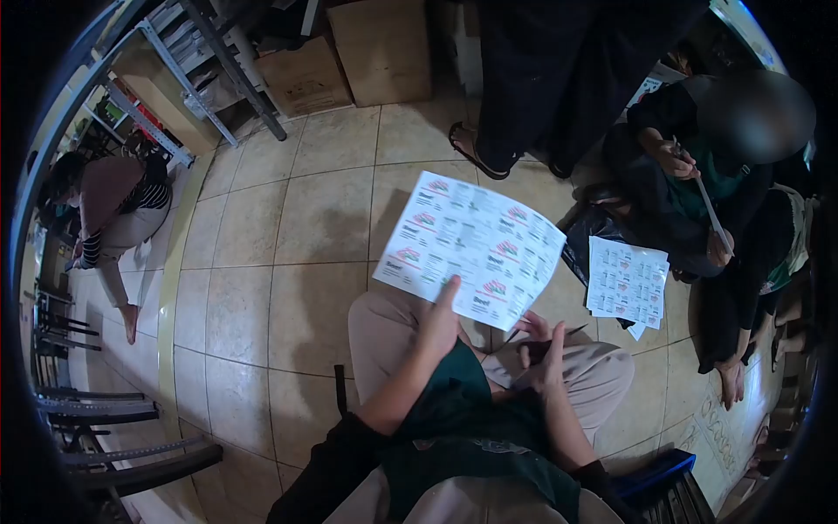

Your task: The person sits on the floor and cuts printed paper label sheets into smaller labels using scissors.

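A white sheet (471,249) printed with rows of red and black labels is raised above my crossed legs. My left hand (443,323) grips its lower edge, thumb on top. Near the sheet's lower right corner, my right hand (543,349) holds a dark, thin-tipped tool, perhaps scissors, whose handles are partly hidden by the fingers. Some fingers of that hand are close to the sheet; whether they touch it I cannot tell.
More printed sheets (627,281) lie on the tiled floor over a black plastic bag (594,229). A seated person at the right holds a strip. Someone stands ahead; another person sits far left. Cardboard boxes (380,52) and metal shelving (236,70) stand behind.
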A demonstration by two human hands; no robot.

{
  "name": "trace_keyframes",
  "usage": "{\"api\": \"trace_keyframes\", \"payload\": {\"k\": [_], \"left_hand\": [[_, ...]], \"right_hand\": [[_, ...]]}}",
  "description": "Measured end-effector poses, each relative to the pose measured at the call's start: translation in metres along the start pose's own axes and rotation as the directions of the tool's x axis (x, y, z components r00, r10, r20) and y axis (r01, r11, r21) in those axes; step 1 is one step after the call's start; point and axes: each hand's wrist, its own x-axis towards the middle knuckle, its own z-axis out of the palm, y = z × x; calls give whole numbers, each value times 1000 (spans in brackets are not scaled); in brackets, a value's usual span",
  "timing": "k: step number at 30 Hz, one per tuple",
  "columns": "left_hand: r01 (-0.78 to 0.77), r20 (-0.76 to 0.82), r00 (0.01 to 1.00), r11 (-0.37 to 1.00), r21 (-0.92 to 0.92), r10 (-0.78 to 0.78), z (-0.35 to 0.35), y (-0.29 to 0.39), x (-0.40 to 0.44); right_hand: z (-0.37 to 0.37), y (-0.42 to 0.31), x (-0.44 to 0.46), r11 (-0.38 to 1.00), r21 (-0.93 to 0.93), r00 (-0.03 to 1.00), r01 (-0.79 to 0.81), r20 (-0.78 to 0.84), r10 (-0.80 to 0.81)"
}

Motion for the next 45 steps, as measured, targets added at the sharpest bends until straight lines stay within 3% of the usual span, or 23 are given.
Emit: {"api": "trace_keyframes", "payload": {"k": [2,3,4,7,9,11,12,14,15,16,19,21,22,24,27,29,31,34,35,37,41,43,45], "left_hand": [[-187,59,982,929,320,177,-16,-34,-4],[-183,57,983,928,324,174,-15,-31,-8],[-134,98,989,940,313,108,-14,-26,-10],[-25,150,988,932,363,-32,-14,-15,-11],[19,198,979,984,177,-54,-11,-9,-11],[83,228,962,957,279,-150,-33,-4,-7],[-177,366,930,890,420,12,-44,4,-4],[-68,642,765,998,-3,54,-58,28,2],[407,752,654,803,-436,78,-44,55,4],[408,753,654,802,-436,76,-50,66,9],[428,665,719,883,-191,-204,-56,83,24],[410,391,754,844,346,-527,-45,85,33],[413,390,754,843,346,-529,-37,84,34],[124,270,880,739,662,-390,-15,81,33],[138,257,879,730,670,-402,-16,73,39],[114,226,917,761,639,-327,-16,62,41],[87,188,950,790,607,-249,-18,57,44],[-38,96,995,883,469,-8,-22,52,55],[-35,89,996,884,466,-7,-24,52,55],[-64,49,998,910,410,48,-25,52,55],[-67,39,998,943,327,57,-25,51,51],[-64,29,998,938,342,58,-26,50,51],[-46,17,999,942,334,42,-24,50,51]], "right_hand": [[6,4,8,998,65,998,18,-68,-14],[7,5,14,991,126,991,48,-132,-32],[-6,6,25,997,-47,965,-55,-259,41],[-6,-9,32,996,16,986,-85,-141,86],[-10,-12,34,993,85,974,-86,-202,102],[-19,-24,34,974,-223,990,44,-124,-73],[-19,-38,30,937,-341,974,77,-175,-144],[-14,-59,29,933,-327,960,147,-179,-214],[-14,-69,26,924,-317,943,214,-181,-281],[-14,-80,21,912,-326,939,247,-152,-308],[-26,-99,19,900,-343,938,269,-117,-325],[-30,-106,18,882,-364,941,299,-40,-335],[-31,-108,18,856,-407,930,320,-38,-366],[-38,-113,20,837,-433,922,335,-32,-386],[-32,-116,17,791,-490,901,366,-28,-434],[-31,-117,17,854,-453,832,254,-349,-433],[-42,-111,20,798,-557,845,229,-292,-447],[-70,-83,21,448,-893,891,-38,-233,-389],[-76,-71,19,443,-896,894,-40,-230,-385],[-77,-47,12,483,-860,955,167,19,-296],[-48,-14,-17,625,-781,989,-12,-100,-105],[-54,10,-24,890,-457,998,11,56,16],[-27,7,-35,899,-439,988,9,141,59]]}}
